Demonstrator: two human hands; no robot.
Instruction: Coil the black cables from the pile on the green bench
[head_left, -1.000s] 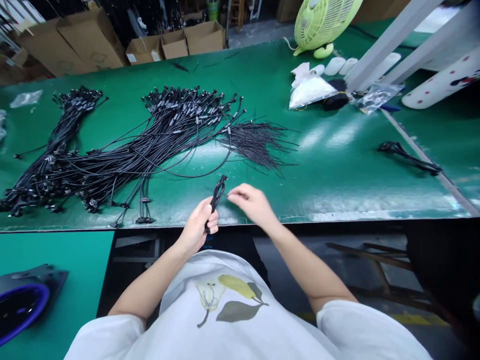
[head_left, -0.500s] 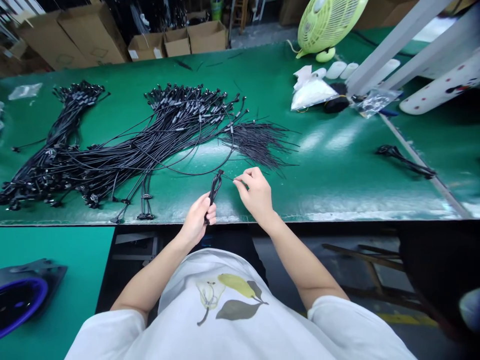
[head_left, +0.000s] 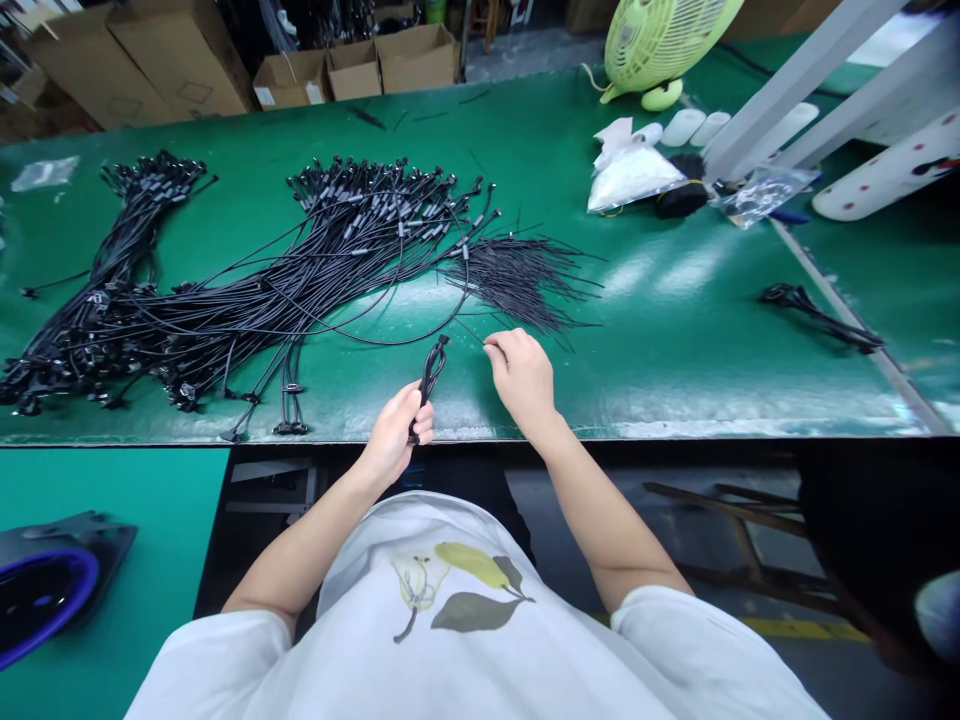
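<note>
Your left hand [head_left: 396, 428] clamped on coiled cable [head_left: 430, 372], right hand [head_left: 523, 382] pinching thin strand [head_left: 472, 334], boxes [head_left: 417, 66] beyond cable pile [head_left: 300, 280], white-filled bag [head_left: 637, 182] right of it

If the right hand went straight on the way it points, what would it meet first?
Likely the curved black cable on the glossy green tabletop, though how high the right hand hangs is unclear.

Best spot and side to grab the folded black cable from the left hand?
Likely the loops of the folded black cable, pinched across from the right: they stick out above the left hand, whose fingers wrap the lower part.
</note>
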